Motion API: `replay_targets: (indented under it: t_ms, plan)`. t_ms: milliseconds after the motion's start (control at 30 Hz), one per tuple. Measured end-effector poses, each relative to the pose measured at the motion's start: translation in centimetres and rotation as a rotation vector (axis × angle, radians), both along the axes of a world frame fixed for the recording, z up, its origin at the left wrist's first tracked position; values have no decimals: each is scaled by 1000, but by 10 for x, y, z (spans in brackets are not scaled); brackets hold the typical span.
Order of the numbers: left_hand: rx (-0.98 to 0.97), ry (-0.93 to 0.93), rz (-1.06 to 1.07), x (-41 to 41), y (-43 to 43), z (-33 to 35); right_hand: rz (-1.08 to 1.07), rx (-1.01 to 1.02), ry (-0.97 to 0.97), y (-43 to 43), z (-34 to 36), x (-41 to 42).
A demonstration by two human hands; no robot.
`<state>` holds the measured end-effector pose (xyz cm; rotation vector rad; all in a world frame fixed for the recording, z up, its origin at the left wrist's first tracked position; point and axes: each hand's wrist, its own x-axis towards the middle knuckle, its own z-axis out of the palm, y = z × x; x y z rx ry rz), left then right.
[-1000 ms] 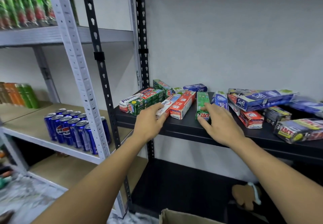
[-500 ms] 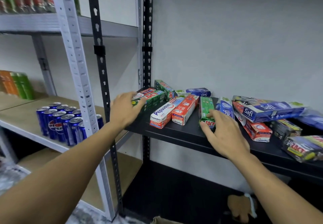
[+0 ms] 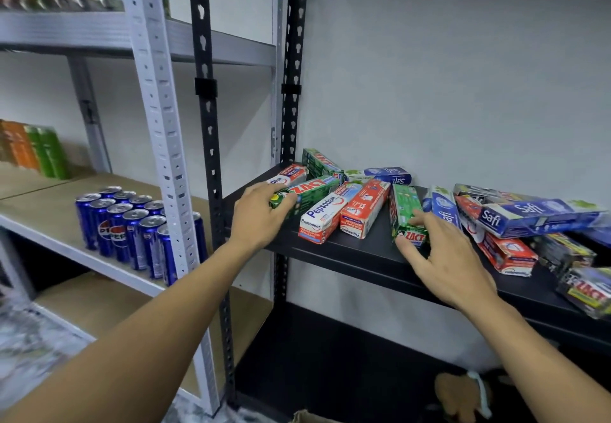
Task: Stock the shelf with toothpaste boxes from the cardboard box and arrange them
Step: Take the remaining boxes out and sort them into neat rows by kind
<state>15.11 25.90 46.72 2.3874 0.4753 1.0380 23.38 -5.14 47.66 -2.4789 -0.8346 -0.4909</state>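
Our left hand grips a green cardboard toothpaste box at the left end of the black metal shelf. Our right hand rests spread fingers on a second green box, lying near-to-far.

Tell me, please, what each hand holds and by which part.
The left hand grips the near end of the left green cardboard ZACT box. The right hand only touches the near end of the middle green cardboard ZACT box.

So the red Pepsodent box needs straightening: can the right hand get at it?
Probably yes: the right hand rests on the green Zact box right beside the red Pepsodent box, with nothing between.
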Motion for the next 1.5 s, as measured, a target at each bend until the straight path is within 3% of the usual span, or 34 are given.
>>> replay_targets:
  t_ms: [167, 333, 433, 700, 1033, 1367, 1500]
  plan:
    - [-34, -32, -82, -10, -2, 5, 24, 16, 40, -2, 1, -1]
    - [-327, -198, -123, -10, 7, 15, 48, 52, 59, -3, 0, 2]
    - [-369, -216, -121, -1, 15, 10, 75, 82, 49, -4, -3, 6]
    - [-376, -129, -20, 9, 17, 8, 95, 77, 73, -6, -1, 5]
    - [-401, 8, -53, -2, 13, 16, 100, 2, 98, -13, 4, -1]
    - [-458, 41, -157, 3, 28, 14, -22, 125, -167, 20, 8, 23]
    - [-589, 43, -236, 15, 37, 27, -7, 71, -147, 52, 30, 44]
